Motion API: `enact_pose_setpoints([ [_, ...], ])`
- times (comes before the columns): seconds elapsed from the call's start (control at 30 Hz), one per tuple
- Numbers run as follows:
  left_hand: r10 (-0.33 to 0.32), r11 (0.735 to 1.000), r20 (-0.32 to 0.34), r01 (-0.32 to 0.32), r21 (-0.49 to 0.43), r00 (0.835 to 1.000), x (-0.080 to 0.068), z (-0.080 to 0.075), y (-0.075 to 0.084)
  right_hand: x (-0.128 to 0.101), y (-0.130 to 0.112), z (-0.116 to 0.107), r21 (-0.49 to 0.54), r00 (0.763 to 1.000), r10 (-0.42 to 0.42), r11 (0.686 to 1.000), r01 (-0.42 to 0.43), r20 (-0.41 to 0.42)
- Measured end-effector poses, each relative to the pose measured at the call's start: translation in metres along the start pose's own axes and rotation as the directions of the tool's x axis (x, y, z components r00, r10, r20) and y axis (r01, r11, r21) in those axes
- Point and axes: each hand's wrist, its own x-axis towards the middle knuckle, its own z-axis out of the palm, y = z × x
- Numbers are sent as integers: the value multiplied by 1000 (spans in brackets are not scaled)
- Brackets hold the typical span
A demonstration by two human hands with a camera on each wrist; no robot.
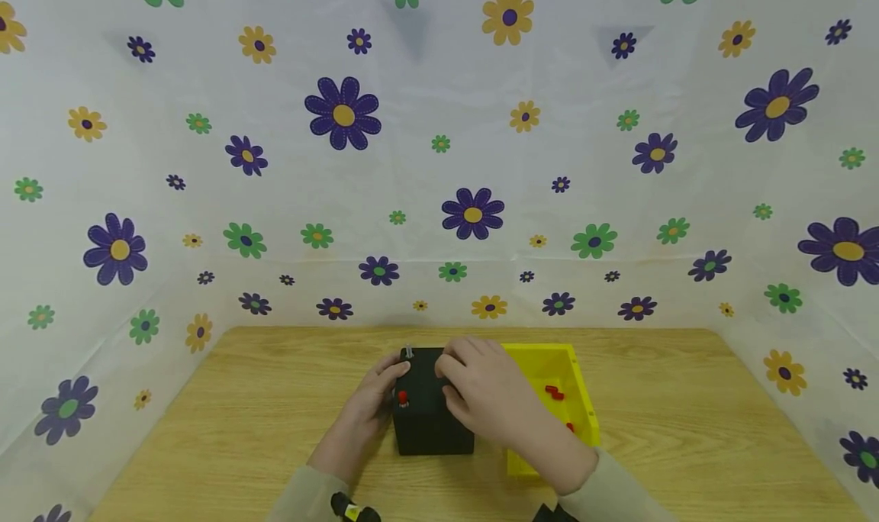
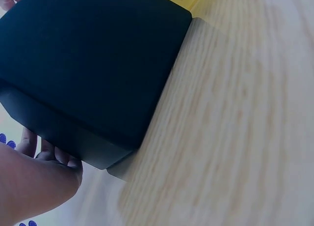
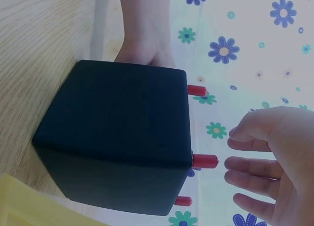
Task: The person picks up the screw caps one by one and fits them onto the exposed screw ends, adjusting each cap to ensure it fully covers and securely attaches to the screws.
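Bracing the matte black plastic cube [image 1: 433, 407] at the middle of the pale wood-grain table [image 1: 226, 430], with the left hand [image 1: 374, 404] pressing against its left face, fingers wrapping the upper edge. Hovering just above the cube's top, the right hand [image 1: 481, 392], fingers loosely curled and apart, holding nothing, tips close to a short red plastic peg [image 3: 204, 161] sticking out of the top. Probably best keeping the left-side brace firm and pinching the peg straight along its axis. Sitting just right of the cube, touching or nearly so, the square yellow plastic tray [image 1: 584, 400] with red pieces inside. Leaving wide bare table left and front; floral curtain walls standing well back.
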Motion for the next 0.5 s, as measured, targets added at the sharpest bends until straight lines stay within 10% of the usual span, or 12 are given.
enact_pose_setpoints([
  [0.5, 9, 1000, -12, -9, 9, 1000, -1, 1, 0, -4, 3, -5, 17, 999, 34, 999, -34, 6],
])
